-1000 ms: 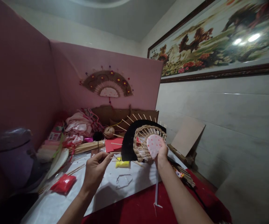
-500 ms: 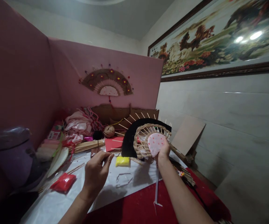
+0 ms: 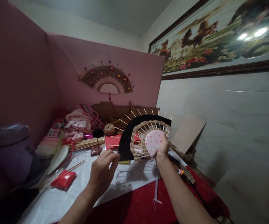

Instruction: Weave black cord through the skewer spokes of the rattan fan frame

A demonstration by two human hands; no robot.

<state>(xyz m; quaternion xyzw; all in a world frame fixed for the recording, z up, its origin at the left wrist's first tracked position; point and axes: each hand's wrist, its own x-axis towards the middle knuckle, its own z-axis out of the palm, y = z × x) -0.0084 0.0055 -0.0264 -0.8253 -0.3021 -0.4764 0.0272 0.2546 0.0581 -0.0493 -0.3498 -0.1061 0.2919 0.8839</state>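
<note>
My right hand (image 3: 163, 152) grips a handmade fan by its pink half-round base (image 3: 151, 142) with red dots, thumb across the front. Thin sticks radiate from that base through a woven twine band and a black outer band (image 3: 126, 135), their tips poking past the rim. At the fan's lower left end, my left hand (image 3: 103, 169) has thumb and forefinger pinched together close to the black edge. Whatever is between those fingertips is too small to make out. Behind the fan's lower edge, a yellow packet (image 3: 125, 162) is mostly hidden.
A finished-looking fan (image 3: 107, 80) hangs on the pink board. Behind the hands lie pink cloth (image 3: 78, 119), a twine ball (image 3: 109, 129), a bundle of sticks (image 3: 85, 144) and red paper (image 3: 109, 141). At left are a red packet (image 3: 64, 179) and a lidded purple container (image 3: 10, 158).
The fan has shifted slightly left and tilted, now covering most of the yellow packet. My left hand has moved right, its pinched fingertips now at the black band's end.
</note>
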